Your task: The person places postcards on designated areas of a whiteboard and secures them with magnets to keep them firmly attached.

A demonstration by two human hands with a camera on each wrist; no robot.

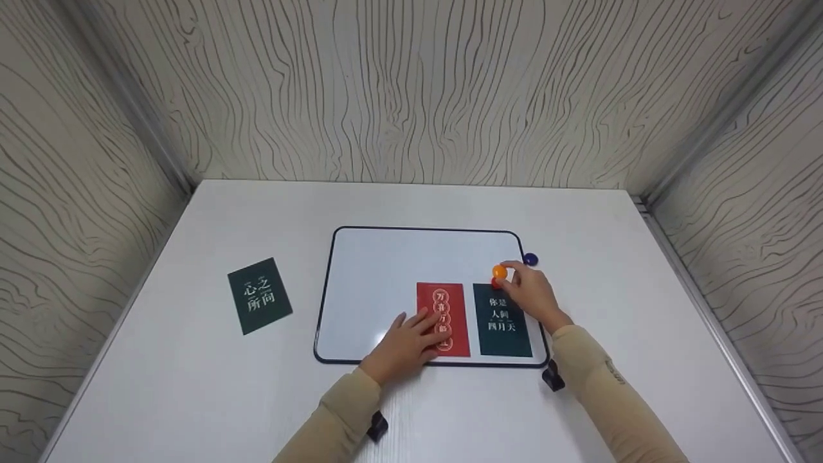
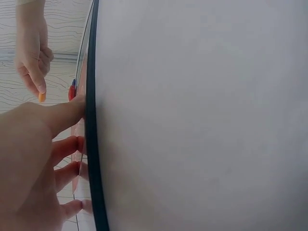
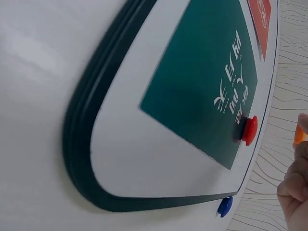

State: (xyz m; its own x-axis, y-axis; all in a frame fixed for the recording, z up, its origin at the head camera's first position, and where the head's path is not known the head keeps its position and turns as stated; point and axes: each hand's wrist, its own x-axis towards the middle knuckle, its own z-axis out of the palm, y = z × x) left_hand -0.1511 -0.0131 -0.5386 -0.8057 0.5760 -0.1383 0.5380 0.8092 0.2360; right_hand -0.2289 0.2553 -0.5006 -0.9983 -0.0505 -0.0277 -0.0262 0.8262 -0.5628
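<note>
My left hand (image 1: 404, 346) lies on a red card (image 1: 459, 331) with its fingers spread, near the front edge of a whiteboard (image 1: 370, 276). Between thumb and forefinger, my right hand (image 1: 533, 292) pinches an orange round magnet (image 1: 499, 271). The right wrist view shows this orange magnet (image 3: 299, 135) held up off the board. Below it, a red magnet (image 3: 250, 130) sits on the top edge of a dark green card (image 3: 202, 82). That green card (image 1: 505, 344) lies on the board to the right of the red one, both with printed characters.
A blue magnet (image 1: 530, 259) is at the board's right edge, near the far corner. Another dark green card (image 1: 260, 296) lies tilted on the white table (image 1: 161, 386), left of the board. Patterned panels (image 1: 411, 90) stand behind and at both sides.
</note>
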